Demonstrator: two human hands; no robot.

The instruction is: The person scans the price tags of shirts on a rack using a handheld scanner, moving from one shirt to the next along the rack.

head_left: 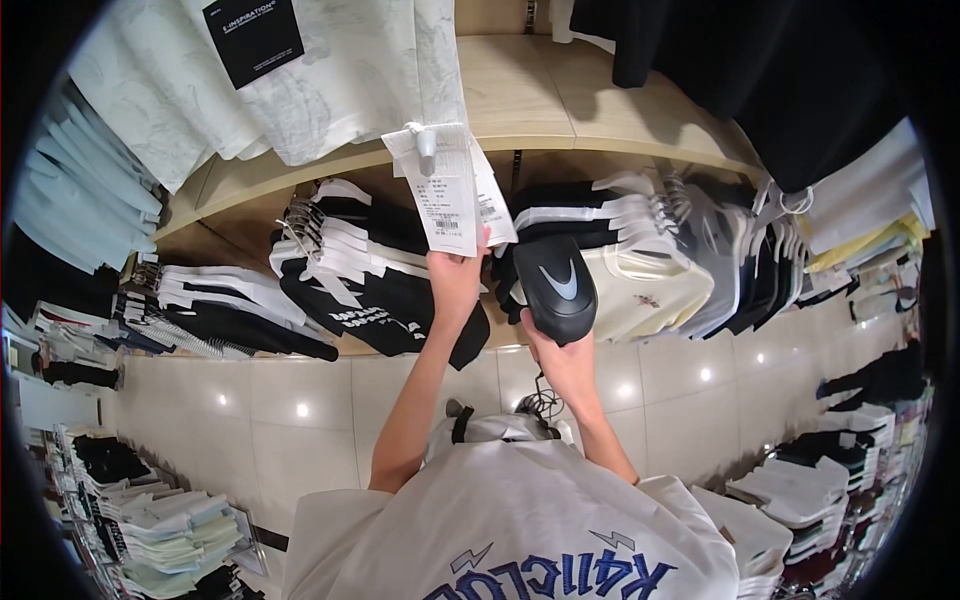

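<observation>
1. Head view: left hand [456, 285] pinches the lower end of a white rectangular paper tag [447, 205], long axis running away from the body.
2. Right hand [564, 362] grips a black rounded plastic scanner [558, 300], just right of the tag.

One head-worn view — wide, rounded at the edges — looks forward and steeply down over both hands [512, 300], close in.

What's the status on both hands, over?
Left hand holding white tag, printed barcode uncovered. Right hand gripping black scanner. Nothing seen between tag and scanner.
</observation>
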